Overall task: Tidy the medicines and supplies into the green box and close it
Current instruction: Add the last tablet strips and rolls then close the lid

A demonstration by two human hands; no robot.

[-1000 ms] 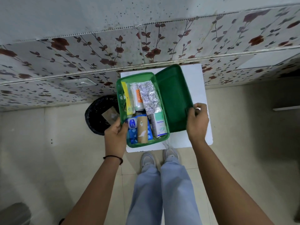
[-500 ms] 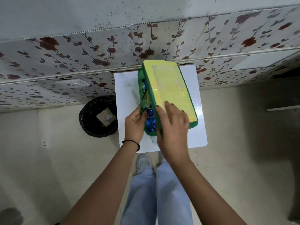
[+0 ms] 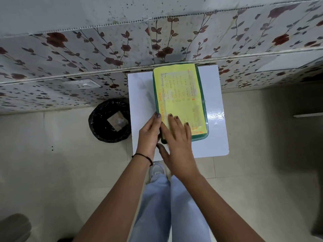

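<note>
The lid [image 3: 180,95] is now down flat on the green box [image 3: 203,135]. The right hand [image 3: 176,144] moved onto the lid, and the medicines are hidden.

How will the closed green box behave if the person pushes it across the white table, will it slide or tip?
The green box is low, wide and lies flat, so it would probably slide, not tip. The white table looks glossy, so little push may suffice. The box looks like stiff plastic; under the right hand its lid shows no sag. The left hand steadies its side.
</note>
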